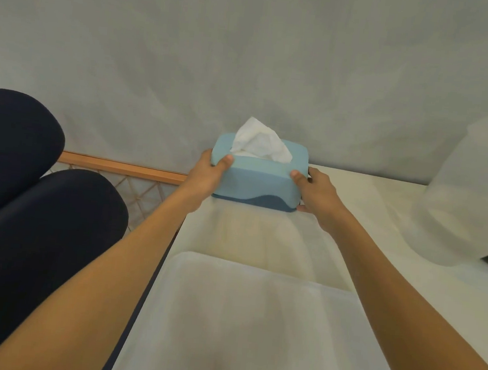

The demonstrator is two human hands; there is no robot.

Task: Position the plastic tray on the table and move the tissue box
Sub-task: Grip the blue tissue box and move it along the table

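Observation:
A light blue tissue box point(259, 180) with a darker blue wave along its base and a white tissue sticking out of the top stands at the far left corner of the white table point(381, 228), close to the wall. My left hand point(208, 172) grips its left end, thumb on top. My right hand point(317, 189) grips its right end. A translucent white plastic tray point(253, 320) lies flat on the table near me, between my forearms.
A large translucent plastic container point(468, 191) stands at the right on the table. Two dark rounded cushions point(27, 193) and a wooden-framed lattice point(124, 176) are to the left, below the table's left edge. A grey wall rises behind.

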